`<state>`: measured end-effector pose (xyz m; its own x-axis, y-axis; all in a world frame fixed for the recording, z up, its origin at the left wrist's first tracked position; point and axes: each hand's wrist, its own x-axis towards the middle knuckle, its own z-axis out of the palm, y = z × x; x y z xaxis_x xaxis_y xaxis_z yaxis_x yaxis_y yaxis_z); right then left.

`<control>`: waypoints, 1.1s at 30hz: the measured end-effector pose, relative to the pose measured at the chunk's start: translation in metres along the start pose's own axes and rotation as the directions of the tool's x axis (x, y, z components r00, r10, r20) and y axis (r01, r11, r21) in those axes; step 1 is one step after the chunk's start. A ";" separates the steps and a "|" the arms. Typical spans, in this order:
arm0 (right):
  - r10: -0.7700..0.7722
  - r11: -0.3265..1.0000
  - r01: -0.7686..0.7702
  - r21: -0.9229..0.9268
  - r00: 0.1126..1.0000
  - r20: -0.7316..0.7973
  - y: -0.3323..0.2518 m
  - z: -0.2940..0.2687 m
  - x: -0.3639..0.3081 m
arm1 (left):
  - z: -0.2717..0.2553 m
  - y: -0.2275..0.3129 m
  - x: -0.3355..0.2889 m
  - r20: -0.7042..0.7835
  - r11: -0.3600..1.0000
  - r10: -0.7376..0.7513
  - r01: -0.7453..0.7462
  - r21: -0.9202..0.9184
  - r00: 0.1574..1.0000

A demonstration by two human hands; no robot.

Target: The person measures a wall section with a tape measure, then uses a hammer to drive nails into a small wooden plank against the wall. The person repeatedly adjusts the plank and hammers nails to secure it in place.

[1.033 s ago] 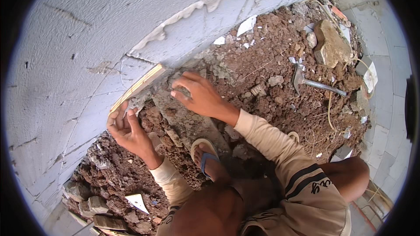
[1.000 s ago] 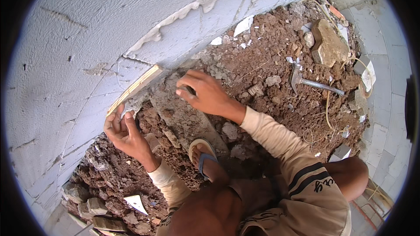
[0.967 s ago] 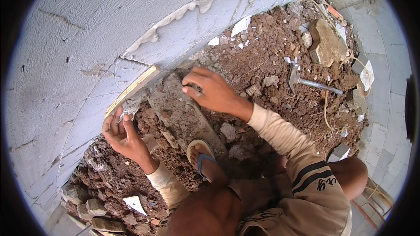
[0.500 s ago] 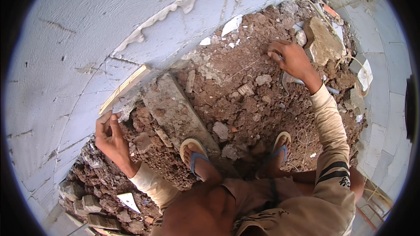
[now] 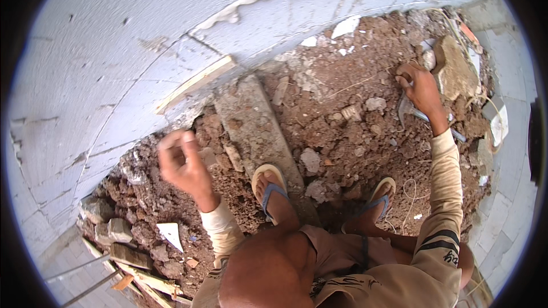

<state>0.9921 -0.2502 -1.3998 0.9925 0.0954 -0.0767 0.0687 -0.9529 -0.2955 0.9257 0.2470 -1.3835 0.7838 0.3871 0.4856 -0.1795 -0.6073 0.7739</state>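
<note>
My left hand [image 5: 185,162] is raised over the rubble near the wall, blurred by motion, its thumb and fingers curled toward each other. Anything between those fingertips is too small to make out. Over the soil at the right, my right hand [image 5: 419,86] is closed in a pinch. A thin pale strand [image 5: 357,84] runs across the soil toward its fingertips; whether they grip it I cannot tell. Under my right wrist lies a tool with a curved grey metal head [image 5: 403,111], like a hammer, its shaft partly hidden.
A grey plastered wall [image 5: 131,51] curves along the far side, with a wooden strip [image 5: 194,84] against it. My sandalled feet stand by a concrete slab [image 5: 257,120] amid broken soil. A large rock [image 5: 455,68] sits right; timber scraps [image 5: 151,282] lie lower left.
The view has shifted, so the wall and rubble sit farther right in it. My left hand has moved away from the wooden strip. My right hand stays pinched above the tool.
</note>
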 end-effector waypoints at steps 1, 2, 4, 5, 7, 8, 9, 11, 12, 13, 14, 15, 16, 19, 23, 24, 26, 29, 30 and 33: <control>0.014 1.000 -0.014 0.007 1.000 0.023 0.001 0.002 -0.001 | 0.002 -0.014 -0.014 0.163 0.997 -0.063 0.055 0.055 0.985; 0.004 1.000 -0.004 -0.004 0.999 0.040 -0.003 0.003 -0.001 | 0.009 -0.014 -0.026 0.269 0.981 -0.154 0.115 0.154 0.951; -0.029 0.999 0.030 -0.020 0.998 0.048 -0.011 -0.003 0.002 | 0.021 -0.049 -0.057 0.379 0.954 -0.237 0.140 0.266 0.894; -0.044 0.999 0.045 -0.016 0.998 0.045 -0.014 -0.004 0.001 | 0.026 -0.050 -0.063 0.377 0.922 -0.325 0.201 0.330 0.867; -0.063 0.998 0.063 -0.011 0.997 0.042 -0.015 -0.003 0.005 | 0.033 -0.072 -0.076 0.385 0.870 -0.374 0.175 0.461 0.844; -0.064 0.998 0.064 -0.013 0.997 0.050 -0.012 -0.002 0.004 | 0.036 -0.076 -0.083 0.398 0.857 -0.428 0.225 0.463 0.812; -0.065 0.998 0.066 -0.015 0.996 0.058 -0.011 -0.002 0.003 | 0.037 -0.080 -0.089 0.409 0.841 -0.479 0.273 0.467 0.777; -0.048 0.998 0.050 -0.038 0.997 0.067 -0.016 -0.007 -0.001 | 0.039 -0.083 -0.095 0.492 0.872 -0.429 0.205 0.445 0.757; -0.049 0.998 0.051 -0.034 0.996 0.071 -0.017 -0.009 -0.003 | 0.037 -0.085 -0.099 0.561 0.904 -0.340 0.097 0.417 0.755; -0.045 0.998 0.048 -0.035 0.996 0.080 -0.018 -0.010 -0.004 | 0.037 -0.083 -0.101 0.628 0.926 -0.251 -0.006 0.377 0.737; -0.043 0.998 0.046 -0.031 0.995 0.091 -0.020 -0.011 -0.004 | 0.037 -0.078 -0.104 0.675 0.919 -0.257 -0.041 0.392 0.692; -0.041 0.999 0.044 -0.026 0.994 0.101 -0.021 -0.012 -0.004 | 0.036 -0.077 -0.106 0.689 0.908 -0.244 -0.088 0.410 0.683; -0.042 0.999 0.044 -0.017 0.993 0.112 -0.023 -0.012 -0.003 | 0.034 -0.077 -0.108 0.701 0.893 -0.235 -0.136 0.430 0.673; -0.051 0.999 0.049 0.015 0.988 0.147 -0.029 -0.009 0.000 | 0.032 -0.079 -0.113 0.713 0.854 -0.227 -0.215 0.473 0.664; -0.102 0.979 0.141 -0.145 0.964 0.245 -0.004 -0.006 -0.007 | 0.028 -0.082 -0.116 0.745 0.840 -0.162 -0.306 0.448 0.647; -0.139 0.962 0.197 -0.187 0.948 0.287 0.003 -0.008 -0.011 | 0.025 -0.080 -0.114 0.766 0.850 -0.218 -0.269 0.454 0.605; -0.128 0.923 0.266 -0.277 0.893 0.432 0.015 -0.013 -0.019 | 0.022 -0.066 -0.107 0.763 0.905 -0.218 -0.167 0.392 0.609; -0.041 0.846 0.345 -0.406 0.802 0.597 0.025 -0.014 -0.034 | 0.022 -0.049 -0.096 0.710 0.901 -0.360 0.424 0.095 0.605; -0.058 0.812 0.376 -0.446 0.813 0.579 0.026 -0.012 -0.043 | 0.026 -0.029 -0.091 0.661 0.726 -0.506 0.687 -0.020 0.554; -0.074 0.770 0.405 -0.493 0.824 0.561 0.041 -0.010 -0.057 | 0.039 -0.012 -0.075 0.608 0.296 -0.583 0.838 -0.459 0.539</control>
<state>0.9397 -0.2978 -1.3985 0.7563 0.3108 -0.5756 0.5045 -0.8373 0.2107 0.8923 0.1976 -1.4452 0.8887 0.1410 -0.4362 0.3302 0.4632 0.8224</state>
